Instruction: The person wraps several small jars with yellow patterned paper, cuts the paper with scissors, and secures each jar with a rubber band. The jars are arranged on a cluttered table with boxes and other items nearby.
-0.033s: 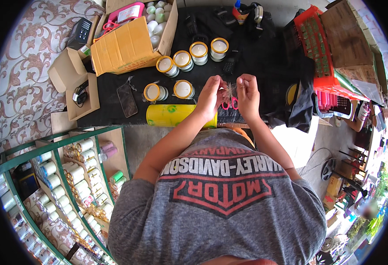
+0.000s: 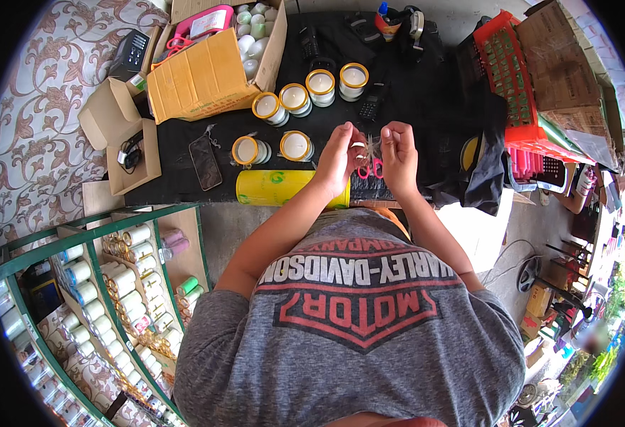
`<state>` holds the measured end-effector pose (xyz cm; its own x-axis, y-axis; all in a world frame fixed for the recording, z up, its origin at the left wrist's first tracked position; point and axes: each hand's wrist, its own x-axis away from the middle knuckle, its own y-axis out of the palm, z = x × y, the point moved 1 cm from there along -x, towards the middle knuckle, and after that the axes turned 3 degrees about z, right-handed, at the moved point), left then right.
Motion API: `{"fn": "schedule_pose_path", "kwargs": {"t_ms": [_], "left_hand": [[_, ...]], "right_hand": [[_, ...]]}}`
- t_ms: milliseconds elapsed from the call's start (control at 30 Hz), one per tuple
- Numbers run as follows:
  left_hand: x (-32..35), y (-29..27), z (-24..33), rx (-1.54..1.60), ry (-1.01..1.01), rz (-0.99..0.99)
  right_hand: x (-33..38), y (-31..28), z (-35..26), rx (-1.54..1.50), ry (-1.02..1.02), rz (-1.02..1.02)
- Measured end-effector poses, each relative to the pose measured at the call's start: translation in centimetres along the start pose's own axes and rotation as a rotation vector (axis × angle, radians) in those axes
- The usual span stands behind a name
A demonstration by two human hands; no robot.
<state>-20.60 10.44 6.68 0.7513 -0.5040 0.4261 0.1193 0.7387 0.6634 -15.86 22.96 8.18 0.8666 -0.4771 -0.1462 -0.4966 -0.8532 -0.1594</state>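
Observation:
Both hands are close together over the near edge of the black-covered table. Thin, pale, see-through strands (image 2: 371, 147) stretch between them; exactly what they are is too fine to make out. My left hand (image 2: 339, 160) curls its fingers around one side of the strands. On the other side, my right hand (image 2: 400, 153) pinches them between thumb and fingers. Pink-handled scissors (image 2: 376, 169) lie just below the strands, blades hidden. Beside my left forearm rests a yellow roll (image 2: 273, 186). Nearby stand gold-rimmed candle jars, the nearest a white candle (image 2: 295, 145).
A phone (image 2: 204, 162) lies at the left, near an open small box (image 2: 138, 171). Behind it sits a large carton (image 2: 202, 89) full of pale candles. Across the table are a black handset (image 2: 373, 102) and a red crate (image 2: 515, 85). A green-framed shelf (image 2: 99, 249) holds several jars.

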Motion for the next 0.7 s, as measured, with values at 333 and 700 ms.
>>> {"fn": "schedule_pose_path", "kwargs": {"t_ms": [333,700], "left_hand": [[0.7,-0.3,-1.8,-0.138,-0.012,-0.035],[1.1,0.6,-0.9,-0.005,0.159,0.309]], "right_hand": [[0.3,0.3,-0.6,0.12,-0.023,0.021],[1.8,2.6,1.7,0.121,0.091,0.148]]}}
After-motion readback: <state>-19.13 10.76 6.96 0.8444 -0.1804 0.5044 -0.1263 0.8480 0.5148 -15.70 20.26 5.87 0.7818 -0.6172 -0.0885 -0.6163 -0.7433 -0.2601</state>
